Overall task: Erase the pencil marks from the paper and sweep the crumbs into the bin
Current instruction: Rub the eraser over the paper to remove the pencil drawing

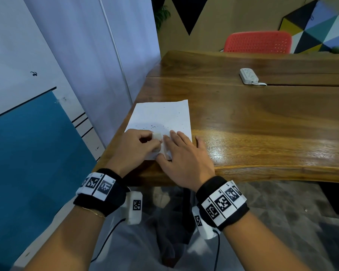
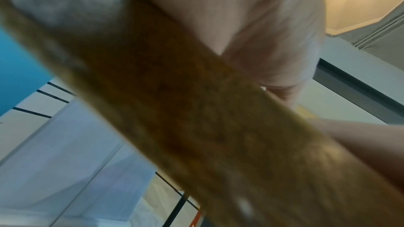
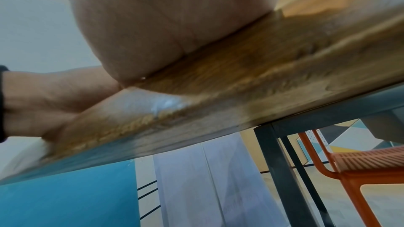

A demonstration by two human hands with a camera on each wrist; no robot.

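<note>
Here we are at the near corner of the wooden table [image 1: 243,118], and our left hand [image 1: 137,145] has its fingers curled in, pinching a small white eraser [image 1: 157,136] between thumb and fingertips, its underside touching the paper [image 1: 164,114]. Just beside it, our right hand [image 1: 184,153] lies flat, fingers straight and slightly spread, pressing the sheet down, with the thumb out to the right and resting on bare wood beside the paper's edge. The index fingertip sits right next to the eraser; whether they touch we cannot tell.

Just beyond our fingertips, dark eraser crumbs [image 1: 152,126] lie scattered across the sheet, thickest in front of the eraser and thinning toward the far edge. We cannot make out any pencil marks among them.

From the left wrist view we see only the blurred table edge [image 2: 196,118] and the heel of the hand [image 2: 251,23]; the fingers are hidden there. The right wrist view shows the palm [image 3: 174,23] down against the wood.

Well beyond our fingers, a white power strip [image 1: 250,75] lies on the table, and a red chair [image 1: 258,42] stands behind the far edge.
</note>
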